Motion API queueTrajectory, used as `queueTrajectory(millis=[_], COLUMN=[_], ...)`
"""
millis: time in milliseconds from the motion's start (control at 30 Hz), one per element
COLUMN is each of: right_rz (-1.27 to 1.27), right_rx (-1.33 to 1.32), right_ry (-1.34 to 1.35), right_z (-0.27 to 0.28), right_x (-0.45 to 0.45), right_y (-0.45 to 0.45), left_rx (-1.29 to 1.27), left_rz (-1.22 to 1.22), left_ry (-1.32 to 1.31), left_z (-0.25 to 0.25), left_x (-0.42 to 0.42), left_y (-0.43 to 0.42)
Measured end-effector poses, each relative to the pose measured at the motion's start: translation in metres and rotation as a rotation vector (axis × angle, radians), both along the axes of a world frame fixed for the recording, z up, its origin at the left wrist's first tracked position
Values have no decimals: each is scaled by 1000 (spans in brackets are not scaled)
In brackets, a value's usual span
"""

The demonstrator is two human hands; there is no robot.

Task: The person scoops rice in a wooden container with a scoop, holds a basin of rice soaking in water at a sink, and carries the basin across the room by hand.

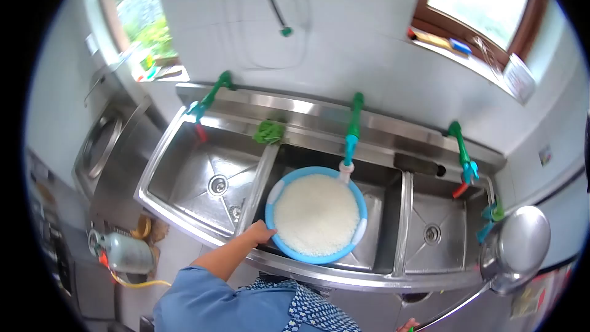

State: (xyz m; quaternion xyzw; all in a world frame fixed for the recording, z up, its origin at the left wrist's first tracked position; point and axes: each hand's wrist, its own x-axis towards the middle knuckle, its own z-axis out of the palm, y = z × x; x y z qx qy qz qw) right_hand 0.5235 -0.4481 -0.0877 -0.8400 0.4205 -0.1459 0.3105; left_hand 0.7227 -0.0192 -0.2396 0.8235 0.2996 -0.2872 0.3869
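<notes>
A round blue-and-white basin (364,206) full of white rice (316,212) sits in the middle sink compartment, under the green and turquoise tap (352,138). My left hand (259,232) is closed on the left side of its rim. At the bottom edge of the view, my right hand (408,325) is partly cut off. It is closed around the end of the long handle of a large metal ladle (516,246). The ladle's shiny round bowl is raised at the right, beyond the sink's right end.
The steel sink (212,157) has three compartments, with taps at left and right too. Green leaves (268,131) lie on the back left divider. A gas cylinder (127,252) with a yellow hose stands on the floor at left. Small items line the right windowsill (458,55).
</notes>
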Motion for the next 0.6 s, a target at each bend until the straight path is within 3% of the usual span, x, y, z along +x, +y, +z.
queueTrajectory(millis=[33, 67, 167, 200, 233, 267, 300, 367, 400, 433, 500, 600], right_rz=[36, 68, 286, 356, 427, 480, 521, 629, 811, 859, 768, 904], right_rx=[-85, -92, -152, -39, 74, 172, 168, 371, 81, 257, 591, 376], right_ry=[-110, -120, -111, -104, -86, -7, -10, -72, -192, -171, -395, -365], right_z=[11, 19, 30, 28, 24, -29, -41, -62, -63, -59, -77, -73], right_x=[14, 24, 49, 53, 54, 50, 53, 60, 68, 72, 80, 84], right_y=[8, 12, 26, 30, 29, -2, -5, -1, 12, 20, 48, 61], left_rx=[297, 331, 139, 137, 202, 278, 296, -153, -469, -462, -1115, -1209], left_rz=[-124, -93, -30, 6, -21, -47, -8, 179, 359, 377, 885, 979], left_ry=[-117, -306, -483, -489, -749, -1010, -1012, -960, -811, -827, -755, -830], left_z=[12, 17, 55, 55, 51, 50, 59, 86, 98, 101, 108, 121], left_x=[-7, -14, -16, -16, -19, -23, -32, -52, -61, -67, -83, -102], left_y=[-6, -9, -12, -11, -12, -15, -15, -14, -13, -7, 1, 2])
